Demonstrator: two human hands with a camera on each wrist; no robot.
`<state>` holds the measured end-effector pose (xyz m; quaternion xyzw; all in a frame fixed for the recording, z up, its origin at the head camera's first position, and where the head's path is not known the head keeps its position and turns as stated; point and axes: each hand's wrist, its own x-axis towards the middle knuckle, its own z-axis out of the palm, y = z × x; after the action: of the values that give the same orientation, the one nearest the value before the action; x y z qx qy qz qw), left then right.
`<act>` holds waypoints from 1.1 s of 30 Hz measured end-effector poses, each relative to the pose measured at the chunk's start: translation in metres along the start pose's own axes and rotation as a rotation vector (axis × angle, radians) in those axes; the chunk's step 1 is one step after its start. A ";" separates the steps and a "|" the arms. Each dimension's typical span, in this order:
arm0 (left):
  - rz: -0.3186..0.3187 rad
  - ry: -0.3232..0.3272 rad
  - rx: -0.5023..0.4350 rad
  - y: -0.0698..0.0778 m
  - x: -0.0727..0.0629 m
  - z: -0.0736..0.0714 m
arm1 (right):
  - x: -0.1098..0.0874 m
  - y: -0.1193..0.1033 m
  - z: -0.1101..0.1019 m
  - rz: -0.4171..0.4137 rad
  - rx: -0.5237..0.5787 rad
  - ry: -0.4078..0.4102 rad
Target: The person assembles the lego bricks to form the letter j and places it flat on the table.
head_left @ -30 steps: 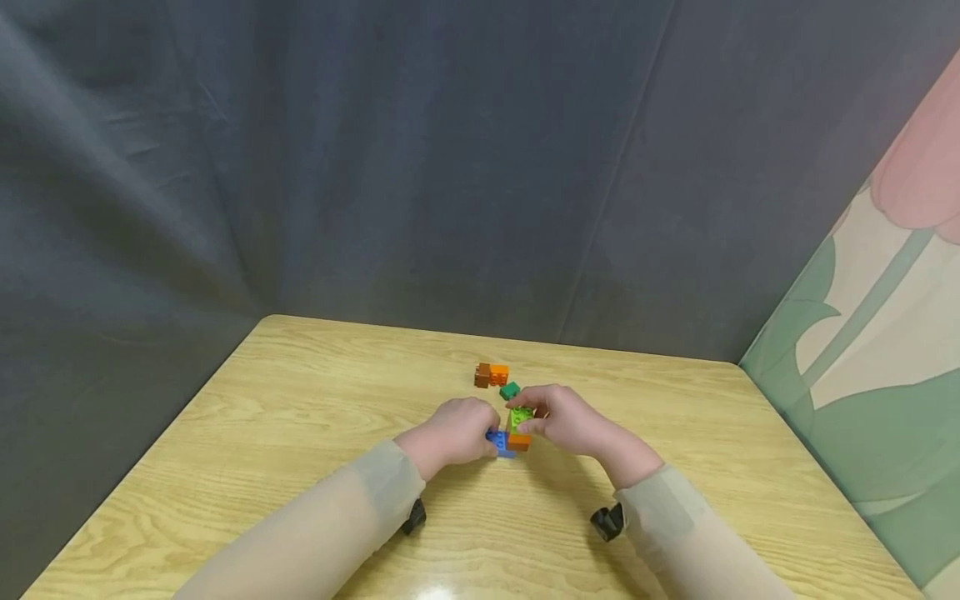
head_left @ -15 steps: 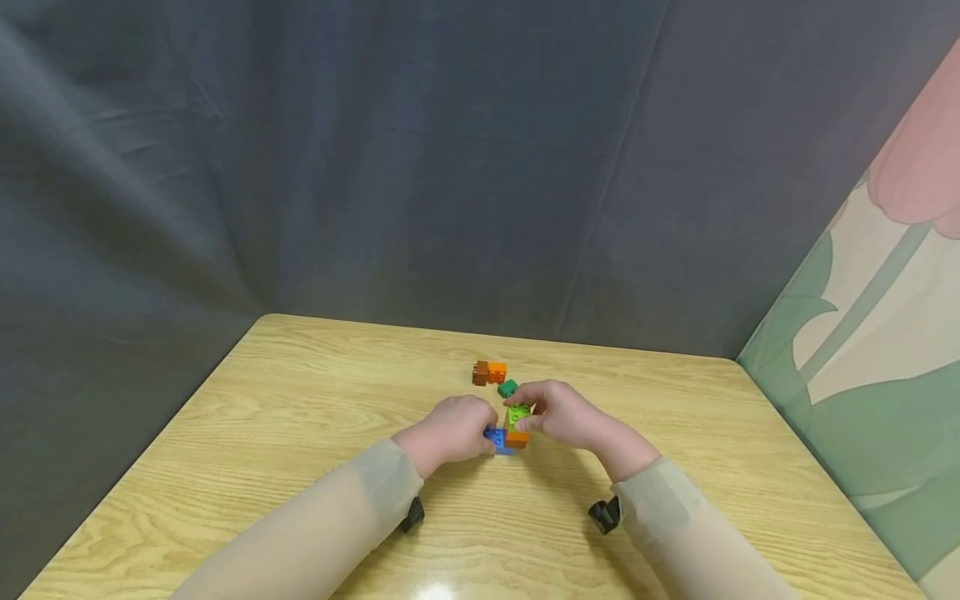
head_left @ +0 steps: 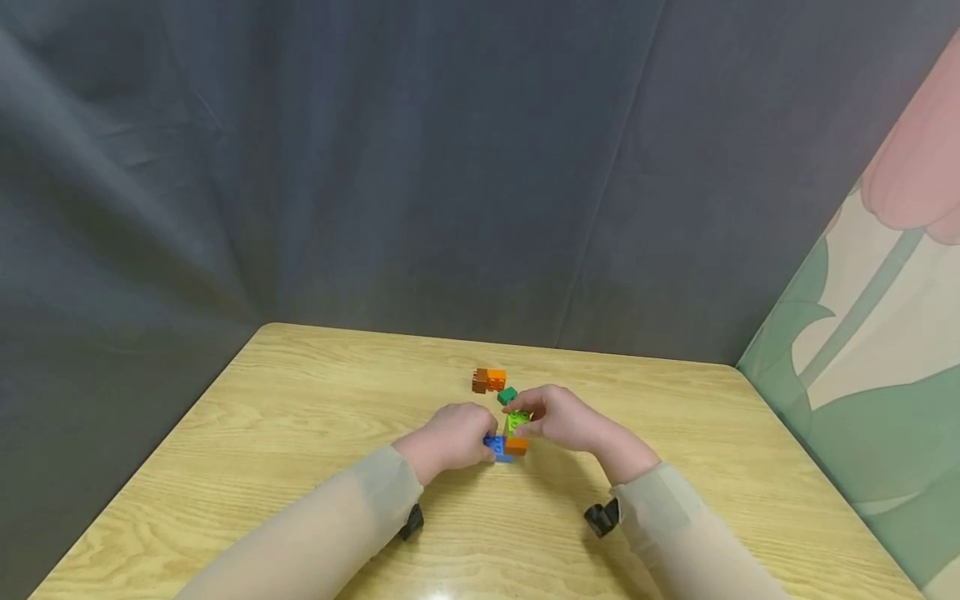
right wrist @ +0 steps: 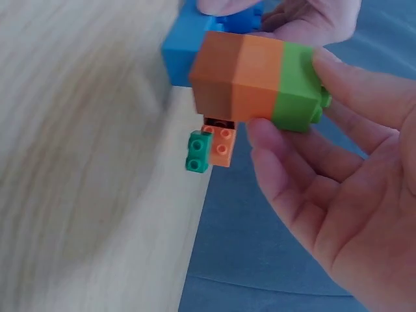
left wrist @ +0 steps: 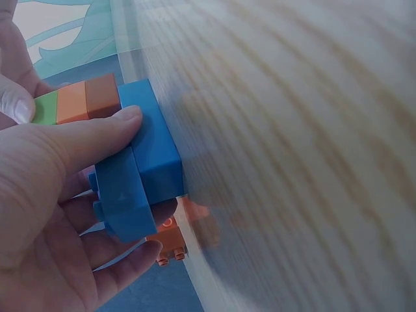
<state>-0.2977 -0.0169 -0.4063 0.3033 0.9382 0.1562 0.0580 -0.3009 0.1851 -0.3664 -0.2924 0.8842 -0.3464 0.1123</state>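
My left hand (head_left: 457,435) grips two joined blue toy building bricks (left wrist: 153,143) low over the table, its thumb pressed on their side. My right hand (head_left: 562,419) pinches a stack of bricks at its light green top brick (right wrist: 296,88), thumb on one side and fingertips on the other. Under the green one come an orange brick (right wrist: 257,75) and a brown brick (right wrist: 218,71). In the left wrist view the brown end of this stack sits right against the studded side of the blue bricks, at one end of them.
Behind the hands, a dark green brick (head_left: 507,396) lies on the wooden table (head_left: 337,400). Just past it are an orange brick (head_left: 497,380) and a brown brick (head_left: 480,381), side by side. A dark curtain (head_left: 450,167) hangs behind the table's far edge.
Both hands keep their grips and stay almost in place. The head view has shifted slightly, so the table and bricks sit a little lower in it than half a second ago.
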 end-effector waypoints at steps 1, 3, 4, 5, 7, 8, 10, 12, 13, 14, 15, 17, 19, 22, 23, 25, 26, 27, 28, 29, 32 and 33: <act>0.001 -0.001 0.001 0.000 0.000 0.000 | 0.000 0.000 -0.001 -0.002 0.002 -0.011; 0.001 -0.005 -0.001 0.001 -0.001 -0.001 | 0.002 0.000 -0.003 -0.001 0.014 -0.034; 0.001 -0.003 0.000 0.001 -0.002 -0.001 | 0.004 0.000 -0.004 0.001 0.020 -0.044; 0.002 -0.001 0.001 0.000 -0.002 -0.001 | 0.005 0.000 -0.006 0.004 0.023 -0.051; 0.002 -0.001 0.005 0.000 -0.002 -0.001 | 0.008 0.001 -0.007 0.006 0.028 -0.058; 0.003 0.000 0.009 -0.001 -0.002 -0.001 | 0.009 0.001 -0.008 0.007 0.031 -0.059; 0.003 0.000 0.010 -0.001 -0.002 -0.001 | 0.011 0.003 -0.008 0.002 0.027 -0.049; 0.002 -0.001 0.010 -0.002 -0.002 0.000 | 0.014 0.006 -0.008 0.005 0.019 -0.025; 0.001 -0.002 0.008 -0.002 -0.001 0.000 | 0.016 0.007 -0.008 0.009 0.013 -0.006; 0.001 -0.003 0.006 -0.002 -0.001 0.001 | 0.018 0.009 -0.008 0.017 0.007 0.017; 0.001 -0.003 0.005 -0.002 -0.001 0.001 | 0.020 0.010 -0.007 0.021 -0.004 0.042; 0.003 -0.003 0.007 -0.003 0.000 0.002 | 0.024 0.014 -0.006 0.039 -0.027 0.085; 0.004 -0.002 0.008 -0.004 0.000 0.003 | 0.029 0.016 -0.005 0.063 -0.050 0.116; 0.001 -0.005 0.012 -0.005 0.002 0.004 | 0.038 0.020 -0.005 0.099 -0.085 0.134; -0.002 -0.005 0.013 -0.006 0.002 0.005 | 0.041 0.021 -0.006 0.108 -0.101 0.139; -0.003 -0.006 0.016 -0.006 0.003 0.005 | 0.048 0.024 -0.008 0.136 -0.131 0.153; -0.002 -0.005 0.019 -0.006 0.003 0.005 | 0.051 0.026 -0.008 0.148 -0.142 0.162; -0.002 -0.007 0.020 -0.006 0.003 0.004 | 0.054 0.027 -0.009 0.159 -0.154 0.170; -0.002 -0.006 0.020 -0.005 0.003 0.004 | 0.057 0.028 -0.010 0.167 -0.163 0.176; -0.002 -0.007 0.020 -0.005 0.003 0.004 | 0.060 0.029 -0.011 0.173 -0.174 0.180; -0.003 -0.010 0.019 -0.004 0.002 0.003 | 0.069 0.031 -0.012 0.174 -0.200 0.184; -0.003 -0.010 0.020 -0.004 0.002 0.003 | 0.071 0.031 -0.012 0.171 -0.214 0.186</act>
<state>-0.3013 -0.0178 -0.4108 0.3034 0.9398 0.1451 0.0599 -0.3762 0.1673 -0.3787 -0.1928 0.9443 -0.2652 0.0274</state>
